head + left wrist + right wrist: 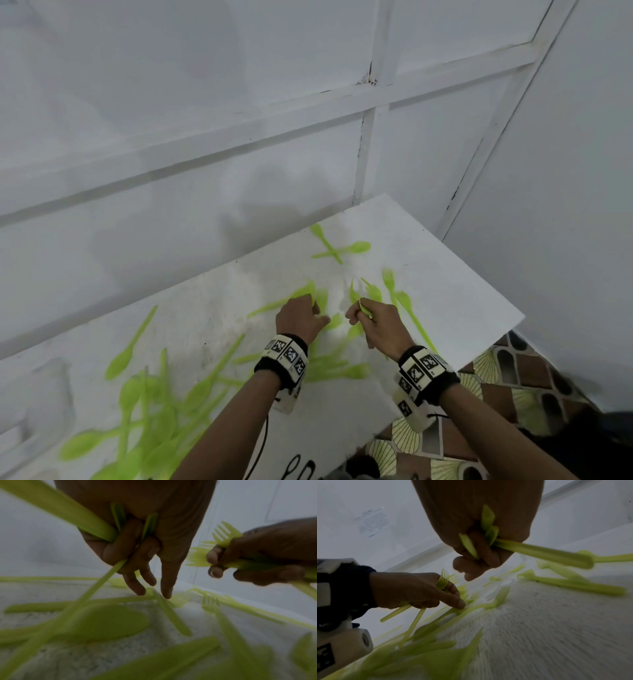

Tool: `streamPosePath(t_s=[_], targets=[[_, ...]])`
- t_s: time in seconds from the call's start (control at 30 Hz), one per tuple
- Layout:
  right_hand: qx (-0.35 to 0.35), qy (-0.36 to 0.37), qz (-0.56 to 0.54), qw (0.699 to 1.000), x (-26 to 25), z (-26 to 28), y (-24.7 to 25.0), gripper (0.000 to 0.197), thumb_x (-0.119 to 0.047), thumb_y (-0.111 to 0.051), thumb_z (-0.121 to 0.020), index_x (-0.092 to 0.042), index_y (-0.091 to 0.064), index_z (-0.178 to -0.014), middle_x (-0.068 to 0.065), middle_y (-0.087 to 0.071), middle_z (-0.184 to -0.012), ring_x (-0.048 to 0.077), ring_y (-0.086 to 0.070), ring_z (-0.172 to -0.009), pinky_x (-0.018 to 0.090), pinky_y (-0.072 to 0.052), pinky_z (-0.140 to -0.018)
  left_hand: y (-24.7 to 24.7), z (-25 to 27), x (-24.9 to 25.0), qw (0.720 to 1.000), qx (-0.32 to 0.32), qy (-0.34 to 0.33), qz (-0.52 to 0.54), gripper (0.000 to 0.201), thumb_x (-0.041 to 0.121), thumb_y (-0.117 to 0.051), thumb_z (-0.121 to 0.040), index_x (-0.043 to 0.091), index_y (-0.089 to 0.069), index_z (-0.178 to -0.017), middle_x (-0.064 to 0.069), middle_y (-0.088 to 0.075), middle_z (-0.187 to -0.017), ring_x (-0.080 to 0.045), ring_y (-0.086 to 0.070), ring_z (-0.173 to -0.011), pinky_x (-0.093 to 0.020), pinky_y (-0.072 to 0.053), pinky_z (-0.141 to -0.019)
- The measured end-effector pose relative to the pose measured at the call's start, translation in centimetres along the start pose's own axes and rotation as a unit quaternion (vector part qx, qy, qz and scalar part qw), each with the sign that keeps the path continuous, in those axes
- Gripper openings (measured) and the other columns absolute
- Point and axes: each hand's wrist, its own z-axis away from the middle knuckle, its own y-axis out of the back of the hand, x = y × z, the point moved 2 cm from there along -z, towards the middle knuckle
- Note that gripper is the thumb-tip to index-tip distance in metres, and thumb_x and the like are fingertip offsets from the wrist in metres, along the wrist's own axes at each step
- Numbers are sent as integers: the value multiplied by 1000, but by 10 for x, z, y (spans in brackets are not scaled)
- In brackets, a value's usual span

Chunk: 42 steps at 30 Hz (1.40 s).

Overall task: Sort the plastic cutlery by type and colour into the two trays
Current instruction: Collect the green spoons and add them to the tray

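Lime-green plastic cutlery lies scattered over the white counter that fills the lower half of the head view. At the upper middle of the counter two pieces lie crossed, one a spoon; the other is too blurred to name. Right of the hands, three forks are plain to see, tines pointing up the frame. A single spoon lies alone at the left, and below it, in the lower left corner, sits a tangled heap of spoons too blurred and overlapped to count exactly.

The left hand curls its smaller fingers around a bundle of fork handles, at least three, while its thumb and forefinger reach down to touch a fork lying on the counter. The right hand is closed around its own bunch of forks; two sets of tines stick out past its knuckles and three handle ends show at the palm. The two hands hover near each other at the centre of the frame, not touching.
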Motion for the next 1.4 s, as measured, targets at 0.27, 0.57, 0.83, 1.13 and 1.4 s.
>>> streamPosePath(t_s=[0.27,0.57,0.83,1.13,1.4], targets=[[18,-8,9,1000,8,-11,2,30,-5,-52,-94,-22,-76,-89,-1,-63,-75,7,-45,-44,22,-41,-46,1,2,-1,1000,-7,-20,8,12,29,-65,-81,26,-68,-92,4,-70,-92,-24,-64,-94,-32,-52,-79],[-64,94,252,961,-5,-28,-51,25,-35,-65,-93,-23,-75,-113,6,-67,-97,27,-64,-94,34,-46,-76,66,22,-23,963,65,-51,256,35,7,-51,-95,26,-74,-76,5,-66,-70,-10,-53,-54,-27,-40,-57],[-161,107,406,893,-18,-31,-91,34,-26,-55,-97,-16,-59,-129,15,-59,-120,38,-59,-111,41,-49,-85,85,44,-49,898,61,-49,434,36,-7,-38,-100,5,-71,-89,-6,-59,-75,-23,-53,-52,-30,-45,-61],[-13,117,151,982,-4,-20,-54,7,-17,-68,-82,-16,-71,-88,-5,-74,-81,7,-62,-64,27,-52,-69,70,51,-50,900,18,-78,429,32,-2,-39,-105,8,-69,-109,-3,-53,-88,-17,-41,-45,-22,-36,-50],[49,-35,126,990,2,-18,-48,43,-61,-72,-77,-20,-66,-65,-10,-68,-66,8,-61,-68,22,-47,-68,38,42,-42,940,-40,-111,321,53,-17,-43,-78,22,-63,-107,9,-50,-89,-9,-42,-57,-25,-37,-54]])
